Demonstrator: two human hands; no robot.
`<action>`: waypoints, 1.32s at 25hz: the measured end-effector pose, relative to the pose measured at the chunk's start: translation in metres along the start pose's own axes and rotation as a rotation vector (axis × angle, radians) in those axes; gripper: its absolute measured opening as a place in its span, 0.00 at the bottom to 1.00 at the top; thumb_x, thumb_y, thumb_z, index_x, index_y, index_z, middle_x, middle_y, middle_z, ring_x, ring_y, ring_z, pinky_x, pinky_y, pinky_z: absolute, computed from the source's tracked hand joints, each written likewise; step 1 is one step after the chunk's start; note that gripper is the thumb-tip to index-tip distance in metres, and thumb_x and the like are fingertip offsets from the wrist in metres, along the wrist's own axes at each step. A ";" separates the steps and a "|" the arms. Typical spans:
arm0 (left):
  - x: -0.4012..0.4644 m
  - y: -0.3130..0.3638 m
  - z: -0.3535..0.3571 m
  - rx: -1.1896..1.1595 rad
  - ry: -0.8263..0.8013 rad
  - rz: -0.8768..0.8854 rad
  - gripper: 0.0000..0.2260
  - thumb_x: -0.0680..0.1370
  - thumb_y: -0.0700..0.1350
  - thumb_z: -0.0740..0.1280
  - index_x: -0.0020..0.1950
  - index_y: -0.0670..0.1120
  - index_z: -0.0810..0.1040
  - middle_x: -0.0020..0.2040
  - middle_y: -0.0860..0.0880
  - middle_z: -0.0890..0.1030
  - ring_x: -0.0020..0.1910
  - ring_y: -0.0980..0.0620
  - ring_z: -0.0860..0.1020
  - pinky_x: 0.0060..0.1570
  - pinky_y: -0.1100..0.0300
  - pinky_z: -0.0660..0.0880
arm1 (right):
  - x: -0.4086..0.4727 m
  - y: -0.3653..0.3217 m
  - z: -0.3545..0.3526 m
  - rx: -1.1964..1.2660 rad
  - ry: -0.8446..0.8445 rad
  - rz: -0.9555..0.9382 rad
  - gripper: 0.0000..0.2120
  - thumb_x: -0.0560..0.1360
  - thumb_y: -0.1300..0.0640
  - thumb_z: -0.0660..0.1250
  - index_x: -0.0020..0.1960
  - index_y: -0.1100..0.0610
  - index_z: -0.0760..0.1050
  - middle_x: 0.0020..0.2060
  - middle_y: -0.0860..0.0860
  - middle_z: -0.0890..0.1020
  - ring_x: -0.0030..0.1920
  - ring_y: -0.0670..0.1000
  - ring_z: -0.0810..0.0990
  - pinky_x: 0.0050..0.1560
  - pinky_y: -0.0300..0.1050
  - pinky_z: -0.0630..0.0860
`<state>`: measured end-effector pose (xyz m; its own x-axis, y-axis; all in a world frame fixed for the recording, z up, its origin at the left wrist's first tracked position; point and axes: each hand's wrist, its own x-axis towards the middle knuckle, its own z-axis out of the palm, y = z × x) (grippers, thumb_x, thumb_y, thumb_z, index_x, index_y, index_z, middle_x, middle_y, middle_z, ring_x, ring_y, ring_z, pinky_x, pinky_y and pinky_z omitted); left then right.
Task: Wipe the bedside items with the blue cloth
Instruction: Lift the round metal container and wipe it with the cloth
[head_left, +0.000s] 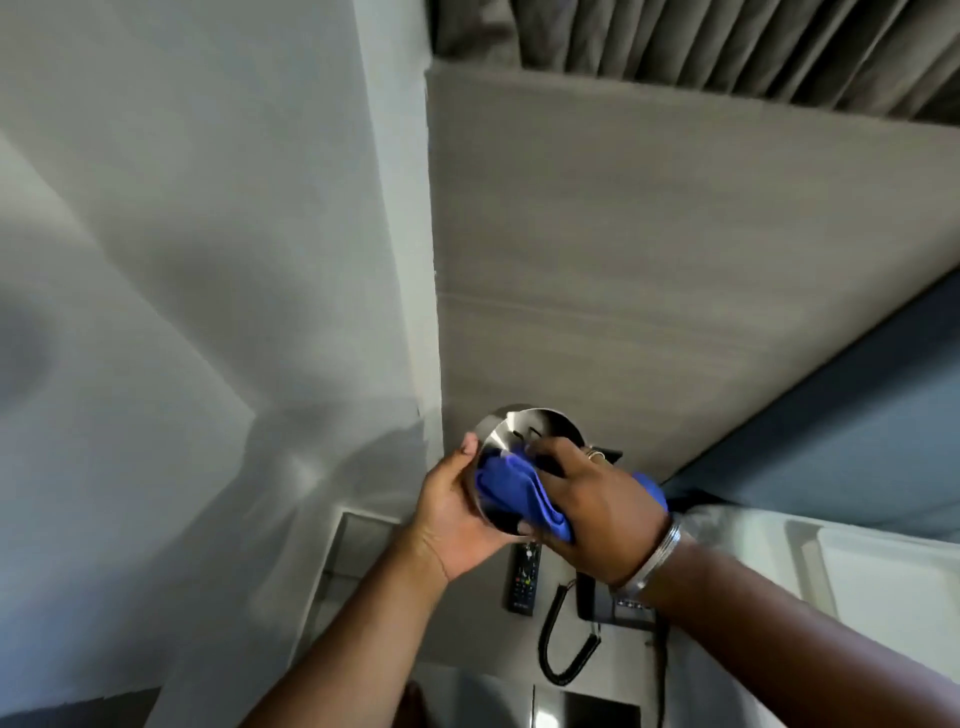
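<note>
A round, shiny metal item (511, 434), shaped like a dish or lamp base, is lifted above the bedside table and tilted toward me. My left hand (454, 512) grips its left rim from below. My right hand (592, 506), with a ring and a metal bangle, presses the folded blue cloth (511, 491) against the item's face. The cloth covers the lower part of the metal; a corner sticks out behind my right wrist.
Below my hands on the bedside table lie a black remote control (523, 579) and a dark telephone (605, 597) with a coiled cord (563, 647). A grey wall panel (649, 234) rises behind, curtains (727, 47) above it, and the bed with white linen (883, 577) at right.
</note>
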<state>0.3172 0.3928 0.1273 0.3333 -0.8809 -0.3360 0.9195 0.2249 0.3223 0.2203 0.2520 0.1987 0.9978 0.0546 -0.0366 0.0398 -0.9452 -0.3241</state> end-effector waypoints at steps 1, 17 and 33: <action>-0.007 -0.006 0.023 -0.035 0.005 0.009 0.39 0.66 0.54 0.77 0.72 0.40 0.71 0.68 0.37 0.75 0.66 0.37 0.74 0.64 0.42 0.72 | -0.012 -0.010 -0.019 -0.030 0.011 -0.026 0.24 0.70 0.54 0.68 0.65 0.47 0.71 0.60 0.55 0.75 0.43 0.61 0.79 0.40 0.52 0.80; -0.068 -0.017 0.165 0.085 -0.102 0.270 0.28 0.69 0.60 0.67 0.66 0.48 0.79 0.65 0.39 0.79 0.63 0.36 0.77 0.63 0.36 0.69 | -0.032 -0.046 -0.171 -0.379 0.403 -0.126 0.06 0.66 0.67 0.66 0.40 0.57 0.77 0.37 0.55 0.79 0.34 0.60 0.78 0.28 0.50 0.75; -0.050 -0.014 0.177 0.228 -0.077 0.433 0.19 0.64 0.57 0.69 0.45 0.45 0.85 0.44 0.43 0.85 0.47 0.45 0.84 0.47 0.53 0.79 | -0.050 -0.065 -0.170 0.101 0.298 -0.140 0.03 0.65 0.55 0.61 0.33 0.51 0.73 0.30 0.47 0.77 0.31 0.52 0.73 0.29 0.46 0.71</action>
<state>0.2507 0.3598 0.2967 0.6502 -0.7570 -0.0648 0.6284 0.4879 0.6058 0.1770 0.2558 0.3820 0.9549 0.0712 0.2882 0.1874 -0.8975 -0.3993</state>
